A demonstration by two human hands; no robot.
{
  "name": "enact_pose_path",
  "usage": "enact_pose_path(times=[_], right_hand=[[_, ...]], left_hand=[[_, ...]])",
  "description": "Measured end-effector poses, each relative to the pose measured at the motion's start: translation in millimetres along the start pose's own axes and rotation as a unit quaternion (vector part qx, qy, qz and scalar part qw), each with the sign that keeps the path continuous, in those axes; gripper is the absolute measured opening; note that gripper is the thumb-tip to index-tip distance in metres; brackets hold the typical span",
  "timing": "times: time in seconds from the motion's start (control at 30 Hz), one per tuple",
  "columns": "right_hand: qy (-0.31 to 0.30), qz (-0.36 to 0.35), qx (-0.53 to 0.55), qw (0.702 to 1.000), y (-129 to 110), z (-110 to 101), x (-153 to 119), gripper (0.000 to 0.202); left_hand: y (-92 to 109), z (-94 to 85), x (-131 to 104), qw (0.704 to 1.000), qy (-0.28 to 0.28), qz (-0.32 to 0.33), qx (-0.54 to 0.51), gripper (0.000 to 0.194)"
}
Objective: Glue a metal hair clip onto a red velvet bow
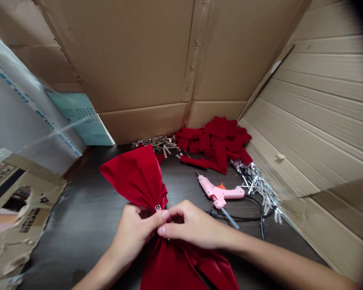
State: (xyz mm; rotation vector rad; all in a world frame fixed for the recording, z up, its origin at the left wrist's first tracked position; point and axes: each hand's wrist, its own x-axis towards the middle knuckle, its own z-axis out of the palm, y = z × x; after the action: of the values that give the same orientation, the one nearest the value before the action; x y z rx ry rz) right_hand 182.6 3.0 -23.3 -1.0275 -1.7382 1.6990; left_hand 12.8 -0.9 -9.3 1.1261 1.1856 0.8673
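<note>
A large red velvet bow [139, 173] is gathered at its middle, with its loop pointing up and its tails [175, 270] hanging toward me. My left hand [139, 225] is closed around the gathered middle, thumb on top. My right hand [187, 225] pinches at the same spot, its thumb and forefinger meeting beside the left thumb. A small silvery metal clip [158, 208] shows just above the fingertips, lying against the gathers. The fingers hide the rest of the clip and the bow's centre.
A pink glue gun [220, 191] with its cord lies on the dark table [75, 225]. Behind are red fabric strips [218, 139] and metal hair clips [160, 143]. Silvery strips [258, 181] lie along the right cardboard wall [314, 153]. A torn carton [27, 213] stands at left.
</note>
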Motion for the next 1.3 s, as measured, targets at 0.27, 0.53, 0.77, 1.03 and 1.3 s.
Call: enact_pose_path(times=[0.27,0.53,0.77,1.03,1.3], right_hand=[[0.011,-0.014,0.015,1.000,6,4,-1,0.024],[0.007,-0.006,0.113,0.994,2,7,-1,0.022],[0.002,0.003,0.165,0.986,3,8,-1,0.023],[0.002,0.033,0.182,0.983,4,9,-1,0.026],[-0.004,0.054,0.217,0.975,0,1,-3,0.035]], left_hand=[[-2,1.7,0,1.000,0.004,0.009,-0.013,0.020],[2,7.2,-2,0.999,0.017,0.039,-0.005,0.018],[3,10.3,-6,0.998,0.030,0.060,0.020,0.022],[3,12.6,-8,0.999,0.035,0.038,0.009,0.030],[-2,1.6,0,0.998,-0.017,-0.016,-0.053,0.029]])
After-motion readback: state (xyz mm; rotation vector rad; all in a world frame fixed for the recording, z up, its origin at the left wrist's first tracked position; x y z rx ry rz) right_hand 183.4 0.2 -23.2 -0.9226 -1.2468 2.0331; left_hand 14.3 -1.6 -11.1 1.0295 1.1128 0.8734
